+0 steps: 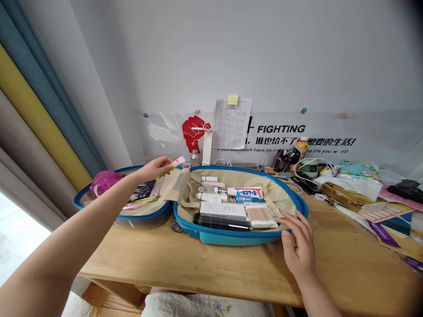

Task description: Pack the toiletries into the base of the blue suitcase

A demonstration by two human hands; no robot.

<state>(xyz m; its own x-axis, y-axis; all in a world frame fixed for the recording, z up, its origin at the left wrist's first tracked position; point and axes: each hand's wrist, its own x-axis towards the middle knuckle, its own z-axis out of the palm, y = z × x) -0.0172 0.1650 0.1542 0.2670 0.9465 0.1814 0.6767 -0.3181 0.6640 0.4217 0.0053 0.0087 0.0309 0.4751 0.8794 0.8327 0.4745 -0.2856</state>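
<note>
A small suitcase with blue rims (231,236) lies open on the table. Over the hinge side, my left hand (158,167) pinches slim pink-and-green things (178,161) whose kind I cannot make out. My right hand (300,246), fingers spread and holding nothing, rests at the right front rim. In the right half are a toothpaste box (245,192), a pack of cotton swabs (261,215), a black cylindrical item (224,221), a white box (223,210) and several small bottles. The left half holds a purple bath puff (106,179), partly behind my left forearm.
The wooden table (340,259) runs along the wall. Clutter fills its right side: cables, a yellow bottle (300,147), pens, a wipes pack (358,171) and papers. A white upright stand (207,147) is behind the suitcase. Curtains (39,110) hang at the left.
</note>
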